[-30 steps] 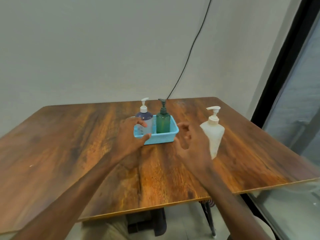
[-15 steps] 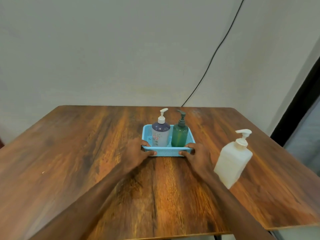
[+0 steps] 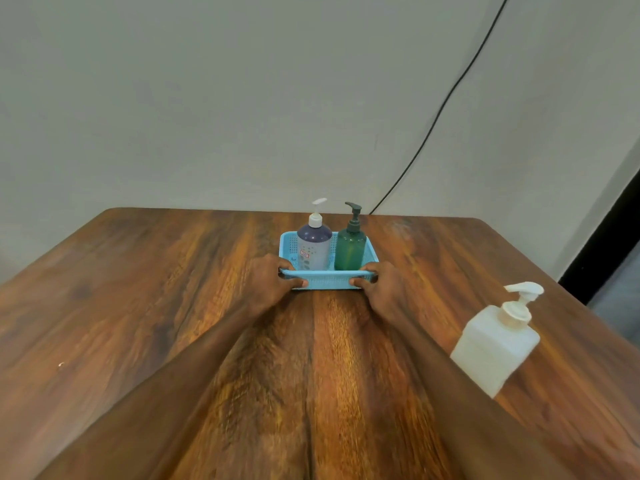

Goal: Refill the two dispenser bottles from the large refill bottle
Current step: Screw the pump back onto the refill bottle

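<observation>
Hands grip blue basket (image 3: 289,244) front rim w/ 2 pump bottles: left hand (image 3: 268,284), right hand (image 3: 382,287); desk (image 3: 138,289).

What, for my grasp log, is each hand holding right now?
Left hand: grips the blue basket by its near rim.
Right hand: grips the same rim.
</observation>
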